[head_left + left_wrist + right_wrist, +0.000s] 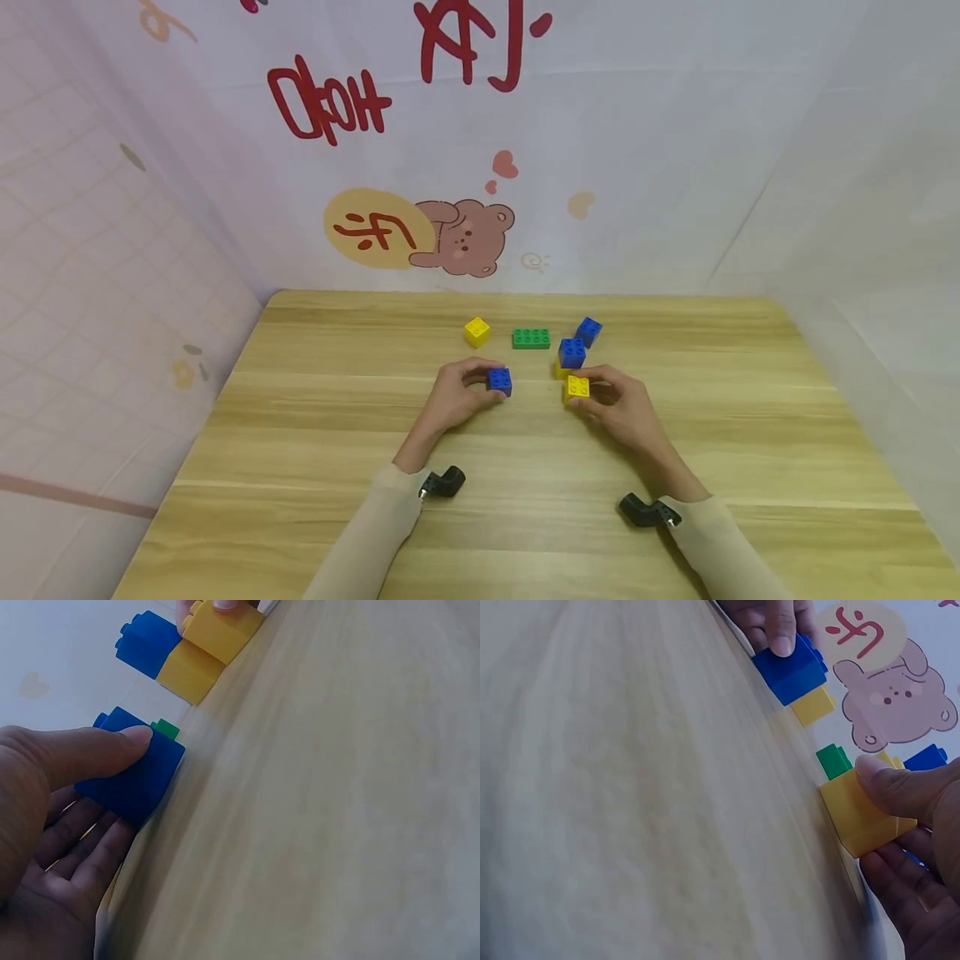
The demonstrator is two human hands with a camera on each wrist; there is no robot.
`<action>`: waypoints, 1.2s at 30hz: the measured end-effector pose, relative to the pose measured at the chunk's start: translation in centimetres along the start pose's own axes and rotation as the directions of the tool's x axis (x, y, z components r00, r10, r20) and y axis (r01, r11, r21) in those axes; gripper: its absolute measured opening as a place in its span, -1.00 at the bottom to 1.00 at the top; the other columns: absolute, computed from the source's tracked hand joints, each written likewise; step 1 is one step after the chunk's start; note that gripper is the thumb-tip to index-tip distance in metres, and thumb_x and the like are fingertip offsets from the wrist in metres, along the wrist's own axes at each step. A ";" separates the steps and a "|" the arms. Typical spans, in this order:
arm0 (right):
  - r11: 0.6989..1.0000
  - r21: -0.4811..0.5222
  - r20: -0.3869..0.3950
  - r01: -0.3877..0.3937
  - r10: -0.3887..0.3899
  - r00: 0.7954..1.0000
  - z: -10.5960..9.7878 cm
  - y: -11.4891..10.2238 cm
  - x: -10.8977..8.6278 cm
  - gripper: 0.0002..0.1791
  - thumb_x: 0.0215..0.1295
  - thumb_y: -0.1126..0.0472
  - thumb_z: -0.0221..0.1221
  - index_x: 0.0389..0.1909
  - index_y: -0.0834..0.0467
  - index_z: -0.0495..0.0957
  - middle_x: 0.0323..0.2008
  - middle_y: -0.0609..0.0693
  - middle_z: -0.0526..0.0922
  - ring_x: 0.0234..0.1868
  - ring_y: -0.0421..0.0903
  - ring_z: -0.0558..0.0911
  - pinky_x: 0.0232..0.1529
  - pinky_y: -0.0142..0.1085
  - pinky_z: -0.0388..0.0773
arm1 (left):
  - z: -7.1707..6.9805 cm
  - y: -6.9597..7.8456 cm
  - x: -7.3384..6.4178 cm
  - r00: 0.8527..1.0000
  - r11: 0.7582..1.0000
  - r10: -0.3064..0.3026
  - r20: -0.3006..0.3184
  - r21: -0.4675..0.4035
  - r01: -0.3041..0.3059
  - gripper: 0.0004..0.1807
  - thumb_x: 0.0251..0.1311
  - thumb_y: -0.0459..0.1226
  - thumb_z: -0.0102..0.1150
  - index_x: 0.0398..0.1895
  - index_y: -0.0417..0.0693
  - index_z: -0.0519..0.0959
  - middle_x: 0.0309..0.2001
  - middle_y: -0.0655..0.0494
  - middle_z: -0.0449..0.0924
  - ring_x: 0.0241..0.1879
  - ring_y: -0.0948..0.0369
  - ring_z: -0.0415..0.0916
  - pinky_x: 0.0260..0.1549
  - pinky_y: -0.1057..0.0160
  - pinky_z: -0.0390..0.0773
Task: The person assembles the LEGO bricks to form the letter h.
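Observation:
My left hand [459, 392] pinches a blue building block [499, 382] between thumb and fingers, low over the table; the left wrist view shows the thumb flat against the side of that blue block [142, 776]. On the right, my right hand [624, 407] grips a yellow block [577, 388], its thumb on the near face of the yellow block [862, 814] in the right wrist view. Just behind the right hand's block, a second blue block [572, 352] sits on top of another yellow block [561, 371], which is partly hidden.
Farther back on the wooden table [525, 517] lie a lone yellow block [477, 332], a longer green block [531, 338] and a tilted blue block [588, 331]. A white printed curtain [637, 150] hangs along the table's back edge. Black wrist cameras [447, 482] sit at both cuffs.

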State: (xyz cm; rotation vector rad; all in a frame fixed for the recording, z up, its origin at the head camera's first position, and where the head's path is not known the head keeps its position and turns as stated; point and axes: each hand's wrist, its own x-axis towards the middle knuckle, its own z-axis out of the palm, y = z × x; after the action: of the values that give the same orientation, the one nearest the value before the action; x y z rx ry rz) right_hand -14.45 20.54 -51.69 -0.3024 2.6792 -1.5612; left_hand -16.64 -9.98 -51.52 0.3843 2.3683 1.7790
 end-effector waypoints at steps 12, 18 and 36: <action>0.999 0.001 -0.007 0.045 -0.045 0.999 1.2 -0.8 -0.2 -0.52 0.21 0.21 0.46 0.16 0.08 0.63 0.18 0.15 0.67 0.10 0.15 0.73 0.15 0.02 0.69 | 0.3 -0.1 0.0 1.000 0.999 0.008 0.006 -0.036 -0.008 -0.54 0.10 -0.41 0.50 0.11 -0.01 0.69 0.12 -0.07 0.69 0.08 0.04 0.70 0.11 0.12 0.72; 0.997 0.036 -0.011 0.063 -0.062 0.998 1.8 -1.0 0.1 -0.55 0.17 0.21 0.49 0.10 0.08 0.66 0.10 0.13 0.72 0.06 0.12 0.75 0.13 0.02 0.70 | 0.3 0.0 -0.1 1.000 0.999 -0.001 0.010 -0.035 0.001 -0.55 0.09 -0.40 0.51 0.09 -0.02 0.70 0.11 -0.06 0.69 0.07 0.05 0.70 0.11 0.14 0.71; 0.997 0.030 0.023 0.078 -0.078 0.997 2.7 -1.9 0.5 -0.57 0.18 0.18 0.48 0.08 0.06 0.65 0.15 0.13 0.69 0.12 0.16 0.73 0.14 -0.03 0.70 | 1.1 0.1 -0.1 0.999 1.000 0.009 0.039 -0.016 -0.009 -0.55 0.13 -0.37 0.49 0.13 0.01 0.68 0.15 -0.02 0.67 0.12 0.05 0.69 0.17 0.13 0.68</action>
State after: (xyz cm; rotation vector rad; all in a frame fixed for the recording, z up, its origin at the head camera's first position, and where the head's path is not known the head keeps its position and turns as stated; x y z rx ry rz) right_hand -14.32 17.23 -51.34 -0.4273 2.6546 -1.6044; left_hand -16.23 -9.01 -51.73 0.4248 2.3280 1.7764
